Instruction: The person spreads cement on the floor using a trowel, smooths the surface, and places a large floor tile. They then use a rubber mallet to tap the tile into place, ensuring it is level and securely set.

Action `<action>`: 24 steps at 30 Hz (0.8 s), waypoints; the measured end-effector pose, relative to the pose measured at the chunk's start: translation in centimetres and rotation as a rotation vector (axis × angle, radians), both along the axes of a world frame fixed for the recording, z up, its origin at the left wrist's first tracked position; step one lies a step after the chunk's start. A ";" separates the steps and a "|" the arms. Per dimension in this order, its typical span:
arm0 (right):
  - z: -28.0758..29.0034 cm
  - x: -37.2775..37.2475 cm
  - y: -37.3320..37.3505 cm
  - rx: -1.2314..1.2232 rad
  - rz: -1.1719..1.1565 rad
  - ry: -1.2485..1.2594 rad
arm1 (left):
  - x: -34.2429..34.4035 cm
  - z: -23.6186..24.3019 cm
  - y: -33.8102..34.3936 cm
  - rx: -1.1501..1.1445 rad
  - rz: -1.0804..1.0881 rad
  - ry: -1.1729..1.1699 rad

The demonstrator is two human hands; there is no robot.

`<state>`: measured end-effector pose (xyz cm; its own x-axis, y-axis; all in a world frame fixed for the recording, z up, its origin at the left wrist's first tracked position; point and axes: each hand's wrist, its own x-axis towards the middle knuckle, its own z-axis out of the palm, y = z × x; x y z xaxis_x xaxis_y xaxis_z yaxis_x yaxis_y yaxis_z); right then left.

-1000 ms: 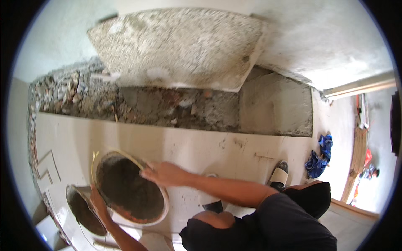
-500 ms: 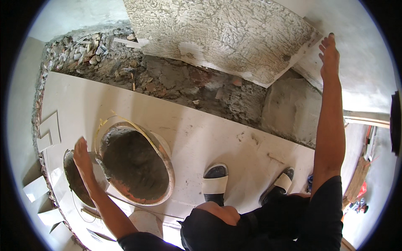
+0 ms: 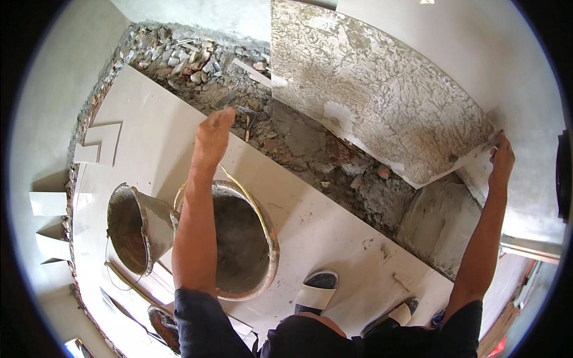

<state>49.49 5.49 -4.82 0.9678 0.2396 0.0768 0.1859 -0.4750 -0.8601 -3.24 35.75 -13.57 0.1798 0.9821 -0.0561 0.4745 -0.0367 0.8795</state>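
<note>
Big floor tile point(image 3: 382, 101) stands tilted against the wall point(image 3: 477, 48), mortar-crusted back face toward the camera; lower edge sits over the mortar bed point(image 3: 310, 149), lower right corner near the smoothed grey patch point(image 3: 439, 221); laid cream tiles point(image 3: 155, 131) cover the floor on the near side, running from upper left to lower right; rubble and broken brick point(image 3: 179, 56) fill the strip at the far end of the bed; large bucket point(image 3: 242, 241) sits on the laid tiles, wet mortar inside, partly hidden behind the left forearm; smaller bucket point(image 3: 134, 227) lies tipped just beside it on the left, mouth facing left, rims touching or nearly so, cannot tell which; tile offcuts point(image 3: 51, 206) lean at the far left edge; two sandalled feet point(image 3: 316, 292) on the laid tiles below the bucket.

Right hand point(image 3: 501, 158) is at the tilted tile's lower right corner, fingers curled on its edge, gripping it; left hand point(image 3: 213, 134) is stretched out above the laid tiles near the bed's edge, fingers straight and close together, palm down, holding nothing; whether it touches the surface, cannot tell.
</note>
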 end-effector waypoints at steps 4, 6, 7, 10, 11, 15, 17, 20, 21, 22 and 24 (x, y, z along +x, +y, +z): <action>-0.3 0.2 0.5 0.121 -0.001 0.006 | -0.2 -1.5 0.3 -0.107 0.003 0.043; -0.5 0.0 0.6 0.176 0.013 0.010 | -0.6 -1.9 0.6 -0.104 0.003 0.026; -0.5 -0.3 0.6 0.201 0.016 0.012 | -0.8 -1.9 0.8 -0.092 -0.003 0.004; 0.1 -1.9 -0.1 0.187 -0.022 0.009 | -0.6 -0.6 2.5 0.062 -0.003 0.022; 0.3 -2.8 -0.5 0.173 0.016 -0.005 | 0.0 0.1 3.2 0.078 0.030 0.068; 0.4 -7.0 -2.6 0.089 0.003 -0.137 | 3.8 5.6 7.9 0.560 -0.004 0.179; 0.0 -8.8 -3.7 0.051 -0.014 -0.214 | 6.4 8.6 11.0 0.734 0.020 0.326; -1.5 -11.6 -6.6 -0.046 -0.105 -0.271 | 9.1 12.7 15.8 0.601 -0.143 0.625; -1.8 -12.3 -7.5 -0.046 -0.085 -0.265 | 10.0 12.8 16.8 0.582 -0.215 0.718; -2.1 -13.0 -8.2 -0.042 -0.039 -0.300 | 10.9 12.6 17.6 0.527 -0.262 0.838; -2.7 -14.3 -9.1 0.029 -0.043 -0.290 | 12.5 12.6 19.2 0.092 -0.423 1.218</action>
<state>35.16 -3.57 -7.53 0.9135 0.1928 0.3582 0.4066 -0.4632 -0.7875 9.21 54.94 -0.99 0.3570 0.8706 -0.3384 0.9007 -0.4169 -0.1224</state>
